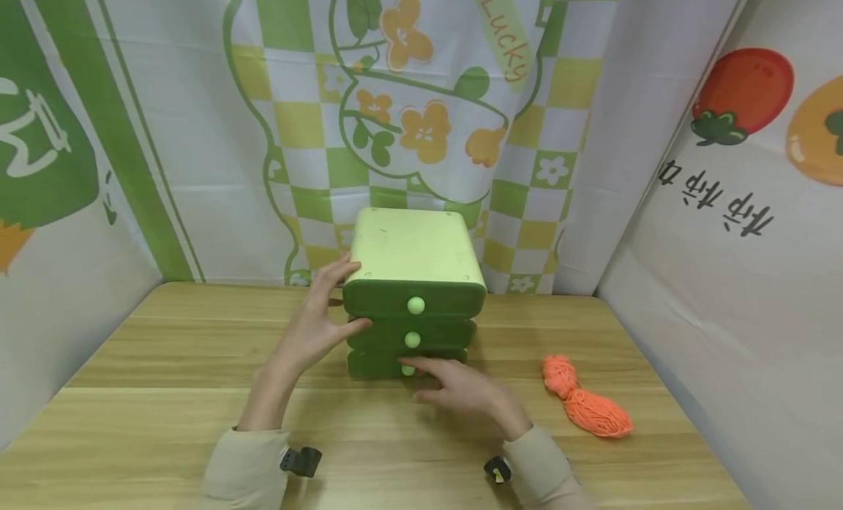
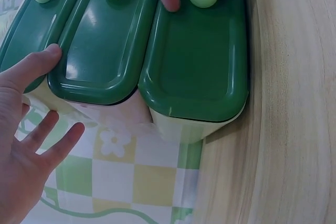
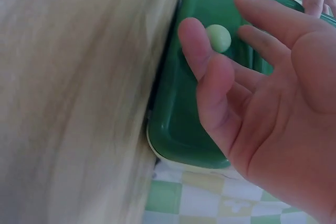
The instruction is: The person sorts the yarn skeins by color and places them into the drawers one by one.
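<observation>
Your left hand (image 1: 315,327) is bracing the drawer unit (image 1: 413,255), fingers spread wide; your right hand (image 1: 461,388) is reaching, fingers loose, at the bottom knob (image 1: 408,369), gripping nothing.

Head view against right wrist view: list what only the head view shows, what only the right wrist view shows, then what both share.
Only the head view shows the orange yarn bundle on the wooden table, the light green top of the drawer unit, all three knobs, and the left hand resting against the unit's left side. Only the right wrist view shows the right hand's palm side up close, with straight fingers flanking the bottom knob. Both show the right hand at the bottom drawer and the checkered backdrop.
</observation>
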{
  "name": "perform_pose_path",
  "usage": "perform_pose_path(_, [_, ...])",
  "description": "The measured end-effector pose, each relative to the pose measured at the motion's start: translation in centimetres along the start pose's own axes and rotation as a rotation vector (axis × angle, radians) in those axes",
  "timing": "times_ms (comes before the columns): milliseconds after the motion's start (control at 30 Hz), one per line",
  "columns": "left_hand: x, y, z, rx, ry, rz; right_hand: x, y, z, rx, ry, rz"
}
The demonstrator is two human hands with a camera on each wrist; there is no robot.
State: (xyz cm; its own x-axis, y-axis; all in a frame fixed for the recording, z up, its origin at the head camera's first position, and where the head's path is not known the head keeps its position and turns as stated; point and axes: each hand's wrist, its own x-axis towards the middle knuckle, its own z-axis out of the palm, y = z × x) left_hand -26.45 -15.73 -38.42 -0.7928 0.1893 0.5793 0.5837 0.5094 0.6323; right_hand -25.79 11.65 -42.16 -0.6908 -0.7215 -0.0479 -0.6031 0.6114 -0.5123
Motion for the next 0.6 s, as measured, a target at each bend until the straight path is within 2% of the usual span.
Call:
perform_pose_path(200, [-0.1, 0.1, 0.0, 0.003, 0.0, -0.012, 0.3, 0.2, 0.5, -0.014, 0.002, -0.011])
perform_pose_path(333, [-0.1, 0.2, 0.0, 0.014, -0.002, -0.011, 0.4, 0.7, 0.8, 0.029, -0.009, -0.003])
perform_pose_path(600, [0.0, 0.0, 0.1, 0.009, -0.003, -0.014, 0.2, 1.5, 0.8, 0.307, -0.074, 0.05])
